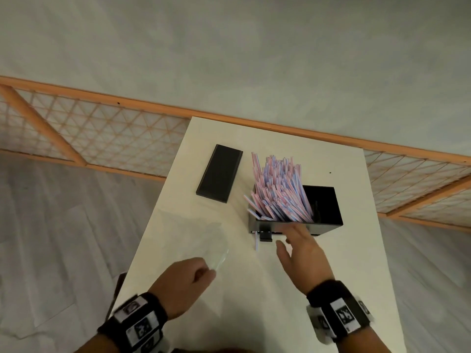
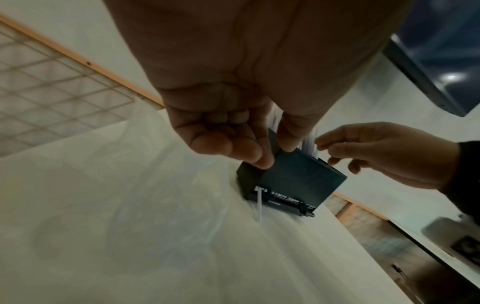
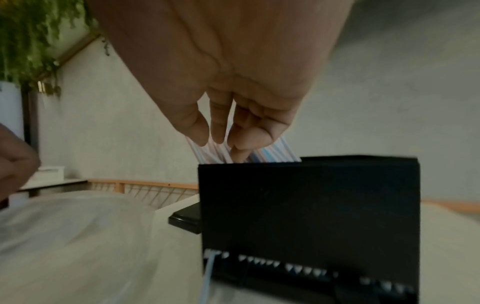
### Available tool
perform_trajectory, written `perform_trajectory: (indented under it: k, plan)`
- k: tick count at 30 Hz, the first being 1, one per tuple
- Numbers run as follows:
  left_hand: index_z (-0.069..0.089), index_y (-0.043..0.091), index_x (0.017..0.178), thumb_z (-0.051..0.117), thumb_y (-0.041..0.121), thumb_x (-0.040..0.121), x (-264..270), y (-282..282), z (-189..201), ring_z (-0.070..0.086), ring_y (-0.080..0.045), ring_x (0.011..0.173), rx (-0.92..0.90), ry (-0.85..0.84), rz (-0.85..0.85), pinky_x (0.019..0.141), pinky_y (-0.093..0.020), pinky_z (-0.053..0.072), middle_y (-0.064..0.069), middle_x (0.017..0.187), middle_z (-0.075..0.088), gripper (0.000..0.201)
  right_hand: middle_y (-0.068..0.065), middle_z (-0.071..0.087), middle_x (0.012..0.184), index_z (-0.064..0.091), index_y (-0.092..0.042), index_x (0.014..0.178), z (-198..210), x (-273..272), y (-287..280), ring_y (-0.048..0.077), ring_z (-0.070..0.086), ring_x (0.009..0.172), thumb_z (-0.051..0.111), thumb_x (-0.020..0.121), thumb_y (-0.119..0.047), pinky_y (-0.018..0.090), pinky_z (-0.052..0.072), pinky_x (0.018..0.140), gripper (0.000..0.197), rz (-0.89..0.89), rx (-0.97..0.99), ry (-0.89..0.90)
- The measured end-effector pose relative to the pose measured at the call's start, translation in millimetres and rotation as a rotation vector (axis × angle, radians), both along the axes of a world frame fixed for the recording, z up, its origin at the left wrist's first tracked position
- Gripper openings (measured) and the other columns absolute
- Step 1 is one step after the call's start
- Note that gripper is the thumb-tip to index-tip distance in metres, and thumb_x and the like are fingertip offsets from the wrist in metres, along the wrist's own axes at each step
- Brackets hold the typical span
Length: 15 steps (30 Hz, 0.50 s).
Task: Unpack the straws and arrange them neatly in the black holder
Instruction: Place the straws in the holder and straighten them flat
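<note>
Straws (image 1: 277,189), wrapped in pink/blue striped paper, stand bunched in the black holder (image 1: 323,226) on the white table (image 1: 344,263), filling its left side and leaning toward the far-left corner; the holder's right side shows dark and bare. One loose straw (image 1: 257,242) pokes out of the slot at the holder's bottom front and lies on the table just in front of it. Right hand (image 1: 302,253) hovers at the holder's near wall, fingers spread and relaxed, gripping nothing; in the right wrist view its fingertips (image 3: 240,152) hang right at the straw tops, contact can't be told (blurred). Left hand (image 1: 186,284) sits left of and nearer than the holder, fingers curled, pinching the edge of a clear plastic bag (image 1: 198,240) that lies flat on the table left of the holder. Black lid (image 1: 219,173) lies flat just beyond-left of the holder, apart from it. Wooden lattice rail (image 1: 89,133) runs behind the table.
</note>
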State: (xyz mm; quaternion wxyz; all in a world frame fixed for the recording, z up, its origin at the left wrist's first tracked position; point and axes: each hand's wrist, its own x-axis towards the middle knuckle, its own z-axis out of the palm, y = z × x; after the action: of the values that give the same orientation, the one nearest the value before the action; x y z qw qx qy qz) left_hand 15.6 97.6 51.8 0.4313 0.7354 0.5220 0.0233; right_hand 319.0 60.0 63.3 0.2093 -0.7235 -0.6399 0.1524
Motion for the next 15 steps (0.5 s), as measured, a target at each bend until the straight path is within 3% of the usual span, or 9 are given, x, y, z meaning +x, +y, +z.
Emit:
perform_trajectory:
  k: [3,6,8,11,15]
  plan:
    - [0.055,0.018,0.080,0.054,0.048,0.098,22.4,12.3,-2.3,0.049,-0.014,0.063,0.007,-0.039,-0.037,0.064,-0.032,0.044,-0.006,0.073,0.059,0.035,-0.001,0.058,0.124,0.064,-0.019,0.124,0.5,9.6,22.6,0.021,0.063,0.100,0.065,0.090,-0.015,0.031,0.054,0.074,0.034,0.002,0.043,-0.100]
    - [0.054,0.026,0.077,0.056,0.043,0.098,51.8,24.5,-17.0,0.052,-0.008,0.065,-0.048,-0.053,-0.020,0.063,-0.026,0.042,0.005,0.072,0.059,0.027,0.001,0.058,0.124,0.065,-0.018,0.121,-6.9,17.1,35.7,0.028,0.062,0.102,0.063,0.092,-0.019,0.041,0.059,0.071,0.030,0.017,-0.050,-0.178]
    - [0.060,0.026,0.082,0.056,0.042,0.097,76.1,31.2,-37.4,0.059,-0.010,0.075,-0.104,-0.028,0.023,0.069,-0.027,0.045,0.007,0.081,0.065,0.022,0.004,0.061,0.118,0.066,-0.017,0.116,-12.9,20.2,40.6,0.031,0.062,0.100,0.062,0.092,-0.020,0.043,0.058,0.072,0.024,0.042,-0.114,-0.228]
    - [0.068,0.014,0.089,0.056,0.042,0.096,110.0,44.2,-76.3,0.069,-0.026,0.093,-0.216,0.023,0.124,0.079,-0.033,0.051,-0.003,0.091,0.072,0.032,0.004,0.063,0.107,0.067,-0.018,0.104,-18.4,20.0,42.8,0.031,0.063,0.093,0.059,0.095,-0.022,0.042,0.056,0.070,0.013,0.053,-0.155,-0.264]
    - [0.066,0.000,0.083,0.054,0.054,0.095,147.2,55.1,-105.7,0.070,-0.040,0.093,-0.279,0.024,0.260,0.085,-0.043,0.057,-0.020,0.091,0.073,0.057,0.003,0.065,0.096,0.066,-0.020,0.094,-16.0,14.2,40.3,0.030,0.066,0.083,0.059,0.093,-0.017,0.037,0.053,0.060,0.008,0.107,-0.215,-0.328]
